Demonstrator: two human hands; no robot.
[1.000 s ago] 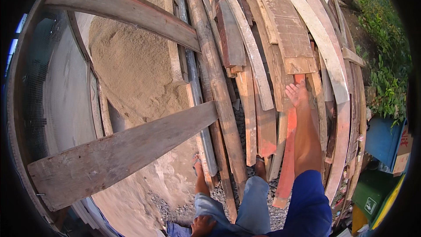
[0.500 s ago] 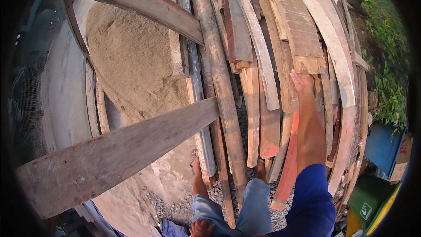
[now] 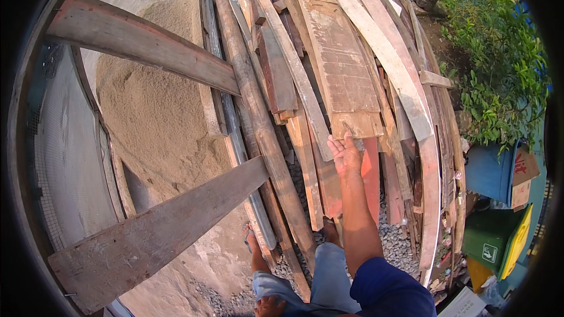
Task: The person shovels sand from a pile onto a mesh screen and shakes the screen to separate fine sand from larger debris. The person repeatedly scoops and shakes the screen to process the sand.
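Note:
A wide, worn wooden board (image 3: 343, 70) lies lengthwise on the lumber pile, its near end toward me. My right hand (image 3: 346, 154) is closed on that end, thumb on the top face and other fingers along the edge and partly hidden. Directly below the grip, a red-painted plank (image 3: 371, 176) shows. A narrow pale plank (image 3: 292, 53) runs along the board's left side, and a whitish plank (image 3: 390, 61) along its right. My left hand (image 3: 270, 306) rests by my thigh at the lower edge, fingers apart, holding nothing.
A round wooden pole (image 3: 258, 105) borders the pile's left side. Two raised planks, an upper one (image 3: 141, 41) and a lower one (image 3: 158, 235), reach in from the left above a sand heap (image 3: 153, 105). Bins, including a green one (image 3: 490, 235), and plants (image 3: 493, 82) stand right. Gravel lies underfoot.
The wide board has slid toward me relative to its neighbouring planks. My right hand has come nearer with it, its thumb now over the top. The whole view has shifted.

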